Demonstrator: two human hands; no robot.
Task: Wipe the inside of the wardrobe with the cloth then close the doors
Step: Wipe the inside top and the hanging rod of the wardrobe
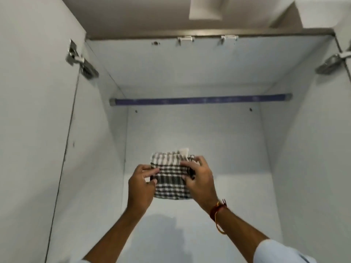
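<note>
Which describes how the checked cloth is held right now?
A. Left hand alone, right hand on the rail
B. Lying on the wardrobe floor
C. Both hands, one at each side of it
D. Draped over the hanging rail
C: the left hand and right hand grip opposite sides of the folded checked cloth, held up in front of the wardrobe's back panel, well below the hanging rail.

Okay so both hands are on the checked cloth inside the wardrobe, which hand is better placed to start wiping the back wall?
Probably the right hand: it lies spread over the cloth, while the left hand only pinches its edge.
</note>
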